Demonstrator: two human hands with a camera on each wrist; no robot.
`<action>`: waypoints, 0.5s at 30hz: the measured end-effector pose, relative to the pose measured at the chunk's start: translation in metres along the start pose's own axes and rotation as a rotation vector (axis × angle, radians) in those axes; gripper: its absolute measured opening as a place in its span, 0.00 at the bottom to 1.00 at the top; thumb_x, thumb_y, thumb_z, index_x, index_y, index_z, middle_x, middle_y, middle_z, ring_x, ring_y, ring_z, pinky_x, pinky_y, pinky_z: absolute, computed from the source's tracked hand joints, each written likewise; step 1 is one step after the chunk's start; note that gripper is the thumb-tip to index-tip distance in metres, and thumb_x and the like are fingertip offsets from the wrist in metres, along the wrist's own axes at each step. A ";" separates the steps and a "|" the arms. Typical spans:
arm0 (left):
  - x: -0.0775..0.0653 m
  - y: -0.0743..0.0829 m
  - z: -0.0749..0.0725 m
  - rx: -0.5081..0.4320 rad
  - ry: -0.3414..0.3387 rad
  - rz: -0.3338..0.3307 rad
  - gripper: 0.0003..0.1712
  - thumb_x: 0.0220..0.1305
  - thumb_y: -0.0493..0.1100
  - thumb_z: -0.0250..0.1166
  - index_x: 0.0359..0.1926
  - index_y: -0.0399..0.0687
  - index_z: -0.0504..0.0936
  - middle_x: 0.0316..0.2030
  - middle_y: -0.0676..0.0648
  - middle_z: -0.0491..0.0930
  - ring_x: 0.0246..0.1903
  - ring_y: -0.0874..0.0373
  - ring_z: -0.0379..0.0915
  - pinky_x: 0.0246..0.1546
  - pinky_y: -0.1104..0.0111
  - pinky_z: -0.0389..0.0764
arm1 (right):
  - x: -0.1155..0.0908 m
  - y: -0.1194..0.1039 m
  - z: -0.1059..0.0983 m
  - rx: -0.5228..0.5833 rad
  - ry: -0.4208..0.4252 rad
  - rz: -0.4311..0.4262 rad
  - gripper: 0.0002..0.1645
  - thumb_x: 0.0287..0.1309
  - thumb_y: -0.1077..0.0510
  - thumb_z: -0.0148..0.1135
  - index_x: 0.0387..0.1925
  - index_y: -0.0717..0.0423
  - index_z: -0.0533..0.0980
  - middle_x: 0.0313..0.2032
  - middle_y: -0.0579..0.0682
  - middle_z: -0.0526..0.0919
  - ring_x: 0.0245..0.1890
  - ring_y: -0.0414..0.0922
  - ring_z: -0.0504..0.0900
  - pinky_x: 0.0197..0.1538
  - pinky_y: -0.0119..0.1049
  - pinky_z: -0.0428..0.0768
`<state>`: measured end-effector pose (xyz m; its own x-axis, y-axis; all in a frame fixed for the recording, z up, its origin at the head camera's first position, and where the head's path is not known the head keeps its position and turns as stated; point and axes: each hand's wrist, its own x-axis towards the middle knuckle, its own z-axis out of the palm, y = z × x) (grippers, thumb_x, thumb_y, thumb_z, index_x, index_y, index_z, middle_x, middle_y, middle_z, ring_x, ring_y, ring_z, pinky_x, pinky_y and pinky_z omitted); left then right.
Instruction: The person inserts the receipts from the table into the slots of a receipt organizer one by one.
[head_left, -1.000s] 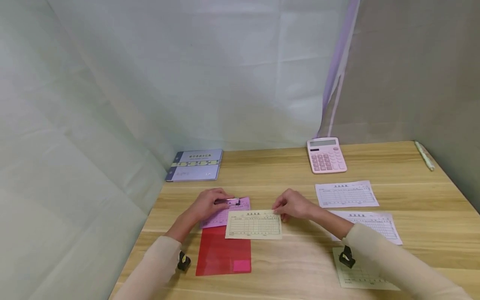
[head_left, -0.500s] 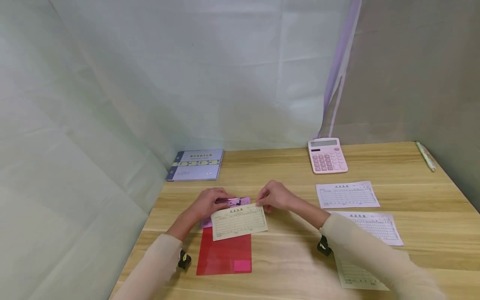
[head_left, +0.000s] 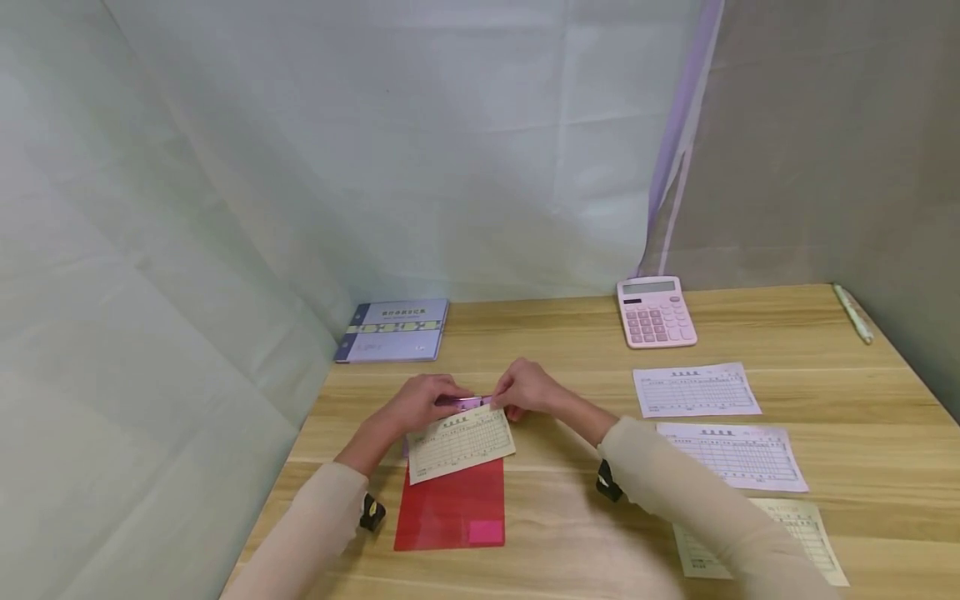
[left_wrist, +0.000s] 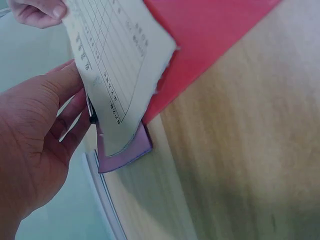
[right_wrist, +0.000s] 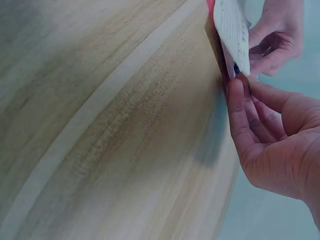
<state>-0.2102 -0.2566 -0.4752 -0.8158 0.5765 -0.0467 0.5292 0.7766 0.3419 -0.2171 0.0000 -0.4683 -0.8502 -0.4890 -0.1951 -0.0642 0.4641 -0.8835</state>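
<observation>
A small red clipboard (head_left: 453,508) lies in front of me, with a metal clip (head_left: 471,403) at its far end. My left hand (head_left: 416,408) grips that clip, its thumb above and fingers beneath in the left wrist view. Between finger and thumb, my right hand (head_left: 528,387) pinches the upper right corner of a cream printed form slip (head_left: 461,443). The slip is tilted over the clipboard's upper part and hides most of a purple slip (left_wrist: 125,157) under it. Whether the cream slip's top edge sits under the clip cannot be made out.
To the right lie two white form slips (head_left: 697,390) and another cream form slip (head_left: 806,533), partly covered by my right sleeve. A pink calculator (head_left: 656,312), a blue ledger book (head_left: 393,331) and a pen (head_left: 852,314) lie along the back of the wooden table (head_left: 570,533).
My right hand has moved left with the cream slip, bringing it over the purple slip and tilting it. The left hand has stayed at the clip.
</observation>
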 end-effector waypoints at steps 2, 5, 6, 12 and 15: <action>0.000 0.001 -0.001 0.004 -0.008 -0.002 0.20 0.68 0.43 0.75 0.61 0.55 0.89 0.43 0.56 0.85 0.39 0.61 0.75 0.45 0.65 0.77 | 0.002 0.000 0.002 -0.009 0.012 0.008 0.03 0.61 0.67 0.76 0.32 0.64 0.89 0.23 0.53 0.88 0.18 0.45 0.84 0.28 0.39 0.87; 0.000 0.002 -0.002 0.008 -0.008 0.002 0.20 0.69 0.43 0.75 0.61 0.55 0.89 0.43 0.56 0.84 0.39 0.61 0.75 0.45 0.65 0.77 | 0.004 0.002 0.004 -0.027 0.030 0.005 0.03 0.60 0.67 0.77 0.31 0.64 0.89 0.22 0.53 0.87 0.17 0.45 0.84 0.27 0.38 0.86; 0.000 0.003 -0.002 0.008 -0.009 0.001 0.20 0.69 0.44 0.75 0.61 0.54 0.89 0.43 0.56 0.84 0.39 0.61 0.75 0.45 0.64 0.78 | 0.004 0.002 0.005 -0.031 0.034 0.003 0.03 0.59 0.67 0.77 0.30 0.64 0.88 0.21 0.53 0.87 0.17 0.45 0.84 0.26 0.38 0.86; -0.003 0.003 0.000 0.084 -0.009 0.027 0.20 0.72 0.46 0.72 0.62 0.54 0.88 0.43 0.56 0.84 0.39 0.62 0.74 0.45 0.64 0.79 | 0.006 0.003 0.007 -0.053 0.050 0.000 0.05 0.59 0.67 0.77 0.29 0.63 0.88 0.21 0.53 0.86 0.17 0.45 0.83 0.25 0.36 0.85; -0.004 0.005 0.002 0.173 0.018 0.075 0.17 0.73 0.45 0.71 0.60 0.52 0.89 0.44 0.54 0.84 0.41 0.59 0.77 0.47 0.62 0.82 | 0.006 0.003 0.008 -0.067 0.056 0.001 0.06 0.59 0.66 0.78 0.28 0.63 0.87 0.21 0.53 0.86 0.16 0.44 0.82 0.24 0.36 0.84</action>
<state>-0.2037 -0.2549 -0.4756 -0.7756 0.6312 -0.0095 0.6198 0.7643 0.1777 -0.2183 -0.0081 -0.4753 -0.8781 -0.4473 -0.1697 -0.0969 0.5137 -0.8525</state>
